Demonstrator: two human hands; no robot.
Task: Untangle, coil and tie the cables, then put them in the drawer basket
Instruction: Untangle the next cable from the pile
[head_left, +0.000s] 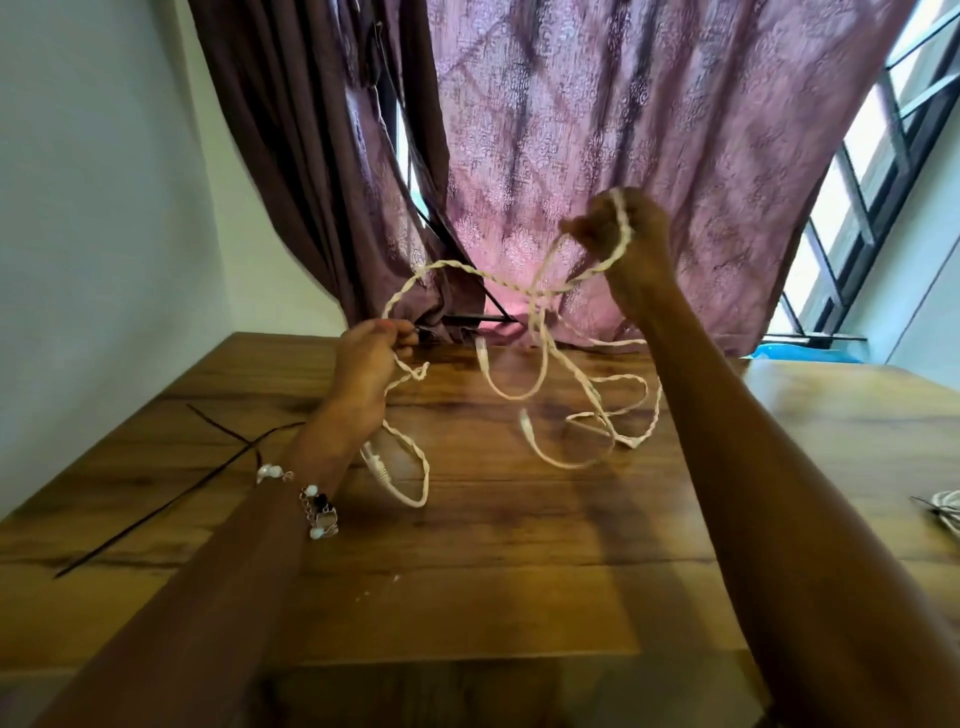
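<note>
Cables (587, 400), pale and twisted, sprawl in loops on the wooden table (467, 571). Left hand (371, 353) pinches one strand low; farther off, right hand (621, 228) clenches a raised loop. Pulling apart could tighten the crossing between them.

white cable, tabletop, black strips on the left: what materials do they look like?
White cable: looks braided or twisted, matte, with smooth plastic-looking plugs; a twisted texture shows along its length. Tabletop: wood or wood-look laminate, semi-gloss; grain and soft window glare show. Black strips: thin, flat, probably plastic ties; too small to confirm.
</note>
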